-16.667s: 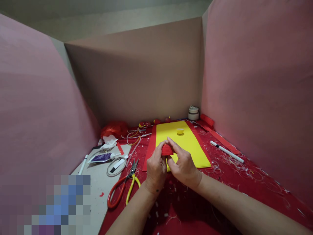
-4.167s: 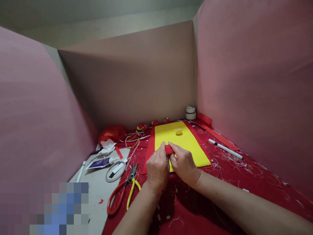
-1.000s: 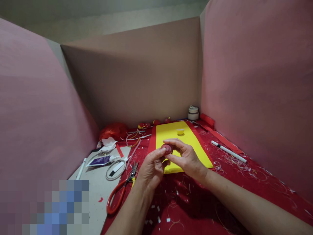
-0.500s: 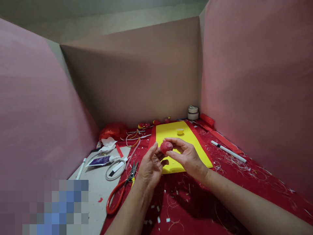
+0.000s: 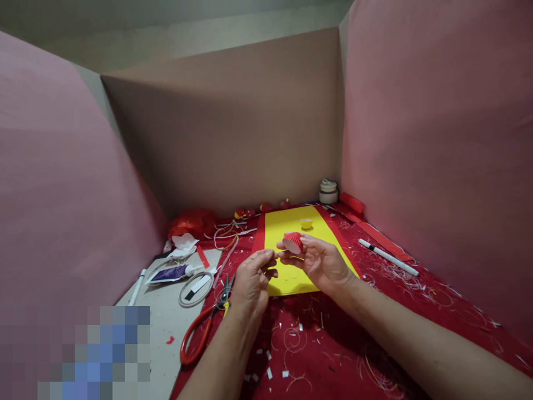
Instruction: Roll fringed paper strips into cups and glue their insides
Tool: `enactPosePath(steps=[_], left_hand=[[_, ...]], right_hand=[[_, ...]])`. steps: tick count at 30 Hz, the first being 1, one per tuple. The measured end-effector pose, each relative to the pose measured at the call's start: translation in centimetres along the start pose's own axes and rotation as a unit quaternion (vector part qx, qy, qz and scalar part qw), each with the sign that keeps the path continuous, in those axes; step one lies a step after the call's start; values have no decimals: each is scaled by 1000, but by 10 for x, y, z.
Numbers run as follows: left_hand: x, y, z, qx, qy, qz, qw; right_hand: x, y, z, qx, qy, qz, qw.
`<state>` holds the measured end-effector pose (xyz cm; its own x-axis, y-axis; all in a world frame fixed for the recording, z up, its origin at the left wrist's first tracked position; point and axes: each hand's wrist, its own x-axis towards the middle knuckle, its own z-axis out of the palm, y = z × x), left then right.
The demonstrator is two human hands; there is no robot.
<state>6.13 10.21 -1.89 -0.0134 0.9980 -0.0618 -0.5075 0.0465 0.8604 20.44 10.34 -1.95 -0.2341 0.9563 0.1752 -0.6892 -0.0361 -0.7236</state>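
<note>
My right hand [image 5: 327, 264] grips a small red ridged paper dome [image 5: 295, 242] between thumb and fingers. The dome is tilted so that its pale underside faces me. Just left of it, my left hand [image 5: 256, 272] is closed, thumb and forefinger pressed together close to the right fingertips. Whatever the left fingers pinch, if anything, is too small to make out. Beneath both hands lie yellow sheets [image 5: 291, 280] on a red sheet [image 5: 260, 230]. A small yellow cup-shaped piece [image 5: 306, 224] sits on the yellow sheets farther back.
Red-handled scissors [image 5: 197, 336] lie at the left beside a purple tube [image 5: 169, 274] and a tape ring [image 5: 195, 290]. A white marker [image 5: 389, 257] rests at the right among paper scraps. A lidded jar [image 5: 328, 191] stands at the back. Pink panels [image 5: 437, 139] enclose the sides.
The red dome has moved slightly right and up and turned, so its pale underside shows. My left fingers have come off it and closed together beside it.
</note>
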Motion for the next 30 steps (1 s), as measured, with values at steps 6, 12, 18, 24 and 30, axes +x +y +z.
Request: enactPosePath(steps=[6, 12, 18, 24, 30], left_hand=[[-3, 1, 4, 51, 11, 62, 997], [-3, -2, 4, 110, -7, 89, 990], [-3, -6, 2, 147, 6, 109, 983], [-19, 14, 6, 193, -7, 137, 972], [-27, 74, -38, 313, 3, 182, 932]], right_hand=[[4, 4, -9, 61, 21, 85, 994], [6, 6, -14, 93, 54, 119, 987], [5, 5, -15, 59, 64, 118, 989], [4, 7, -20, 42, 63, 121, 990], [2, 7, -20, 54, 70, 119, 989]])
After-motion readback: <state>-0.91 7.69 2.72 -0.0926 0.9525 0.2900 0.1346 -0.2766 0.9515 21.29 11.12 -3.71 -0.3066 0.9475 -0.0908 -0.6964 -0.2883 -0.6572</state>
